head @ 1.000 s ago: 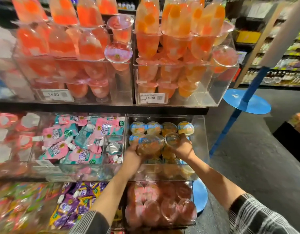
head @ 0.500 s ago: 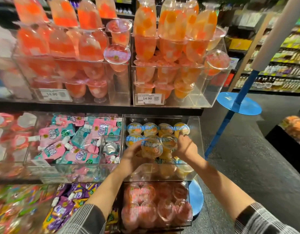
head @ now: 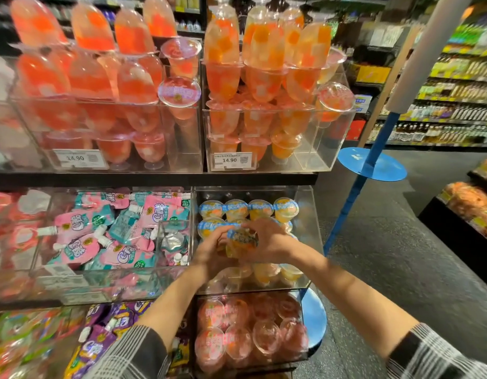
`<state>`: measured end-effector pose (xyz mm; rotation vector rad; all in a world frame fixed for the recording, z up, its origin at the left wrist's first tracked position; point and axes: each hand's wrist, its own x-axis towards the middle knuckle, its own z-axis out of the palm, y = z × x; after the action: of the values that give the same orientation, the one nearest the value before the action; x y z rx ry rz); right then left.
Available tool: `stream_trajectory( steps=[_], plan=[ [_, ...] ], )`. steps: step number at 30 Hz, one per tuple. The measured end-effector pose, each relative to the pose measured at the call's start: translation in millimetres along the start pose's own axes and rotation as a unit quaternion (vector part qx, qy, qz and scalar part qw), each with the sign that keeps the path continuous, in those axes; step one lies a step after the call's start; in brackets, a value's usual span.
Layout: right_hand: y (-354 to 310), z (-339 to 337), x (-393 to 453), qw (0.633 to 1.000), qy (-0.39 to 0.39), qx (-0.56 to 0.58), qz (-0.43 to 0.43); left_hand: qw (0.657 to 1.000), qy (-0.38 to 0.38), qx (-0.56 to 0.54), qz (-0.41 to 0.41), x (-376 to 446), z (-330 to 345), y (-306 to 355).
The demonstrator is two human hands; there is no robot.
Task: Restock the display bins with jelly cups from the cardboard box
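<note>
I see the clear display bin (head: 305,214) on the middle shelf, rows of orange jelly cups (head: 261,207) at its back. My left hand (head: 209,251) and right hand (head: 272,242) meet over it, fingers clamped on one jelly cup (head: 242,242).

1. A shop: clear display bins (head: 305,242) of jelly cups (head: 286,207) stacked on shelves.
2. Price tags (head: 234,160) reading 14.90 fixed to the bin fronts.
3. Stocked aisle shelves (head: 455,105) of bottles behind, across a dark floor (head: 401,255).
</note>
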<state>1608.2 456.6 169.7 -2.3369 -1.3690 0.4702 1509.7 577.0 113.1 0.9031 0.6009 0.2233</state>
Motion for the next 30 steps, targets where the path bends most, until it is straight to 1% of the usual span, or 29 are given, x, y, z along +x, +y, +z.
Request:
stream_trajectory(
  steps=[2, 5, 7, 9, 11, 12, 13, 15, 17, 23, 24, 27, 30],
  plan=[
    [0.0, -7.6, -5.1, 1.000, 0.006, -0.020, -0.005, 1.000, 0.010, -0.003, -0.006, 3.6, -2.6, 1.1],
    [17.3, -32.3, -11.5, 0.998, -0.001, -0.054, 0.032, 1.000, 0.024, -0.002, 0.014, 7.1, -2.9, 2.4],
    [35.7, -49.8, -11.8, 0.990, 0.007, -0.131, 0.057, 0.999, 0.017, 0.007, 0.031, 7.0, -2.6, 2.8],
    [50.8, -61.6, -9.1, 0.970, 0.002, -0.233, 0.072, 0.999, 0.005, 0.002, 0.035, 10.6, -4.2, 1.1],
    [60.1, -66.4, -4.6, 0.953, -0.009, -0.290, 0.092, 0.999, -0.003, 0.015, 0.035, 11.9, -5.9, 1.4],
    [64.1, -66.8, -1.4, 0.949, -0.010, -0.298, 0.100, 0.998, -0.007, 0.044, 0.047, 12.0, -8.3, 0.7],
    [67.7, -65.8, 1.8, 0.948, -0.009, -0.300, 0.102, 0.993, -0.010, 0.100, 0.069, 11.7, -12.7, -0.6],
    [73.2, -59.0, 8.6, 0.948, -0.004, -0.305, 0.093, 0.974, -0.036, 0.186, 0.120, 11.1, -20.6, -5.1],
    [77.5, -50.8, 15.9, 0.946, -0.006, -0.313, 0.088, 0.962, -0.042, 0.224, 0.149, 11.9, -27.6, -9.3],
    [96.2, -37.3, 33.8, 0.930, -0.038, -0.360, 0.069, 0.924, 0.002, 0.328, 0.199, 9.6, -25.2, -4.6],
    [98.9, -35.4, 35.1, 0.924, -0.043, -0.374, 0.063, 0.925, 0.001, 0.326, 0.196, 9.8, -23.5, -4.0],
    [105.9, -29.0, 37.8, 0.910, -0.044, -0.410, 0.044, 0.950, -0.009, 0.269, 0.161, 10.9, -20.0, -5.0],
    [116.8, -20.4, 41.2, 0.900, -0.037, -0.433, 0.025, 0.956, -0.013, 0.252, 0.153, 11.4, -21.9, -5.5]
  ],
)
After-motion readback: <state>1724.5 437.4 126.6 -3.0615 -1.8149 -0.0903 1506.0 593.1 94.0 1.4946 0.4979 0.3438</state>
